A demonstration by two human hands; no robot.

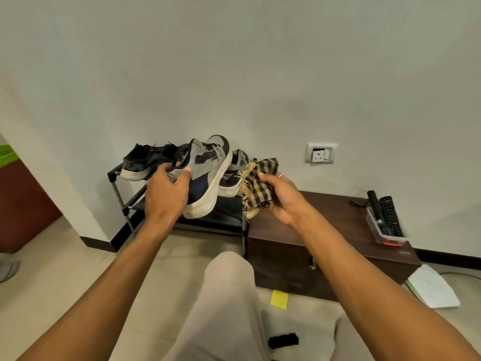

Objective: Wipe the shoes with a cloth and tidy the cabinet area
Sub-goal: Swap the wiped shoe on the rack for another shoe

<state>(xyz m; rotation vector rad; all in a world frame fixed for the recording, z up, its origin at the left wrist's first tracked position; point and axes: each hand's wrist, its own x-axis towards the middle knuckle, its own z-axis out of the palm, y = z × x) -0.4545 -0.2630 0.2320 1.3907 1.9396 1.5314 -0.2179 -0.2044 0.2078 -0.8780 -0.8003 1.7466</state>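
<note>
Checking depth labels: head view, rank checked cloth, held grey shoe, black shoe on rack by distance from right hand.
1. checked cloth, gripped in the right hand.
2. grey shoe, just to its left, held by the left hand.
3. black shoe, far left end of the rack.

The top shelf of the shoe rack point(114, 175) is full: dark sneakers point(140, 162) at its left end, a grey shoe point(233, 178) at its right; the held shoe point(208, 178) and the cloth point(257, 188) hang before its front edge; the cabinet top point(338, 212) gives free room up to the remote tray point(385, 230) at its right edge.
</note>
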